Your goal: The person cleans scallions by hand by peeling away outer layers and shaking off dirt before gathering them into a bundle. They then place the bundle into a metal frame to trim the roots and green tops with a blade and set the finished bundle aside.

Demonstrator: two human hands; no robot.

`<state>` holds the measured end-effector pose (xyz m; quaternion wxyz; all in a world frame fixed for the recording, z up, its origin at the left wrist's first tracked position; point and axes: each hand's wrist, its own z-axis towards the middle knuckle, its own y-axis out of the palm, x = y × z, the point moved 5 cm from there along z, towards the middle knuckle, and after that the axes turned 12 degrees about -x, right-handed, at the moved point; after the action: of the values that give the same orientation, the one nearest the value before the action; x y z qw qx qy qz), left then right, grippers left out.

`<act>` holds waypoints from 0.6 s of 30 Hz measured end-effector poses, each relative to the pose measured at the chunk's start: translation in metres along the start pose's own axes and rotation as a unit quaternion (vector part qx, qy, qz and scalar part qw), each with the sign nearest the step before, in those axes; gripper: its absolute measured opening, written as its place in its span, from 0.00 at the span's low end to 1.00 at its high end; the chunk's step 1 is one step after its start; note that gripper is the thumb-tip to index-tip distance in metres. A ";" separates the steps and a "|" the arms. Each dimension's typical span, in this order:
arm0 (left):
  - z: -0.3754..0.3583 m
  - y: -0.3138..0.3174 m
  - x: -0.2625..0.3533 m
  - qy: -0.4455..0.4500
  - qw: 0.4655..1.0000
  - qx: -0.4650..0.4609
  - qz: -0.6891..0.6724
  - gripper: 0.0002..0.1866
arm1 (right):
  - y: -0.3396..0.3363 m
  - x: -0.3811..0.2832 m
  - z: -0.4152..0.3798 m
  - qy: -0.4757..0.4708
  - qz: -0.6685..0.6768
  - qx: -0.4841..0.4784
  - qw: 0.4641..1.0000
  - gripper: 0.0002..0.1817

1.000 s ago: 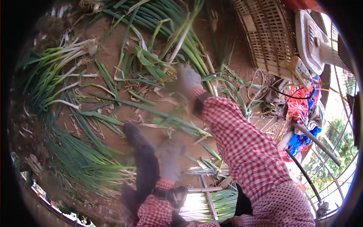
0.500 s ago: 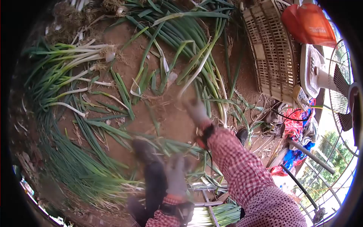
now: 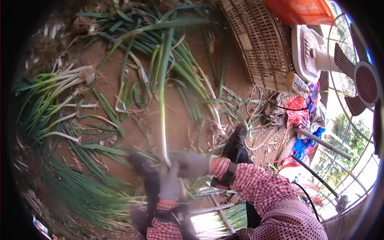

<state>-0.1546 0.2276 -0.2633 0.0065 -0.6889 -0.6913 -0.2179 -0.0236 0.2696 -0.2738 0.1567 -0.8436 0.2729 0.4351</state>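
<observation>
A long green onion (image 3: 163, 120) stretches away from me, its white root end at my gloved hands and its leaves over the heap of green onions (image 3: 180, 60) on the ground. My left hand (image 3: 170, 186), in a grey glove, is closed on the white end. From the right, my right hand (image 3: 194, 165), also gloved and blurred, meets it there, fingers closed around the same end and partly hidden against the left hand. A bunch of green onions with white stalks (image 3: 72, 76) lies to the left. More long leaves (image 3: 84, 192) spread at the lower left.
A plastic crate (image 3: 256, 44) and a fan (image 3: 364, 80) stand at the right, beside an orange bag (image 3: 300, 10). Red and blue plastic (image 3: 298, 110) lies below them. My dark shoe (image 3: 238, 140) rests on the dirt floor. Trimmed green onions (image 3: 216, 222) lie beneath a metal frame (image 3: 222, 210).
My right hand has drawn the green onion back toward me, bringing its white end to my left hand. The view has shifted, so the crate and fan appear farther left.
</observation>
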 end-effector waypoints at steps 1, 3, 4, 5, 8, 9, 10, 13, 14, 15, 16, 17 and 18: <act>0.005 0.000 -0.018 -0.024 0.998 0.003 -0.050 0.15 | -0.007 0.011 -0.010 -0.020 0.056 -0.086 0.995 0.14; 0.002 0.002 -0.020 -0.049 0.996 0.014 -0.079 0.13 | -0.057 0.081 -0.018 0.125 -0.022 0.064 0.990 0.16; 0.000 0.003 -0.020 -0.060 0.994 0.022 -0.094 0.12 | -0.084 0.116 -0.022 0.182 -0.020 0.202 0.962 0.18; 0.001 0.006 -0.018 -0.049 0.993 0.010 -0.109 0.11 | -0.113 0.159 -0.021 0.289 -0.155 0.292 0.898 0.21; 0.001 0.016 -0.016 -0.029 0.982 -0.004 -0.186 0.12 | -0.176 0.199 -0.026 0.395 -0.041 0.393 0.829 0.22; 0.005 0.019 -0.015 -0.010 0.980 -0.024 -0.199 0.12 | -0.181 0.219 -0.017 0.390 -0.022 0.352 0.850 0.23; 0.007 0.020 -0.014 0.005 0.976 -0.044 -0.211 0.12 | -0.179 0.232 -0.011 0.387 -0.003 0.310 0.868 0.23; 0.004 0.028 -0.007 0.050 0.963 -0.040 -0.263 0.12 | -0.148 0.242 -0.020 0.243 0.232 0.278 0.900 0.22; 0.007 0.030 -0.006 0.058 0.960 -0.045 -0.270 0.12 | -0.137 0.228 -0.026 0.163 0.331 0.277 0.887 0.22; 0.011 0.028 -0.006 0.066 0.958 -0.050 -0.276 0.11 | -0.121 0.205 -0.036 0.090 0.391 0.266 0.877 0.20; 0.011 0.027 -0.008 0.071 0.955 -0.052 -0.282 0.11 | -0.102 0.184 -0.047 0.066 0.448 0.239 0.859 0.19; 0.013 0.029 -0.012 0.038 0.956 -0.015 -0.291 0.11 | -0.082 0.162 -0.059 0.047 0.503 0.211 0.837 0.18; 0.017 0.029 -0.018 0.039 0.968 -0.019 -0.247 0.10 | -0.064 0.149 -0.067 0.074 0.554 0.171 0.812 0.17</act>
<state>-0.1214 0.2142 -0.2760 -0.0332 -0.4879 -0.8348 -0.2527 0.1288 0.2387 -0.3558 0.0106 -0.5390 0.7747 0.3306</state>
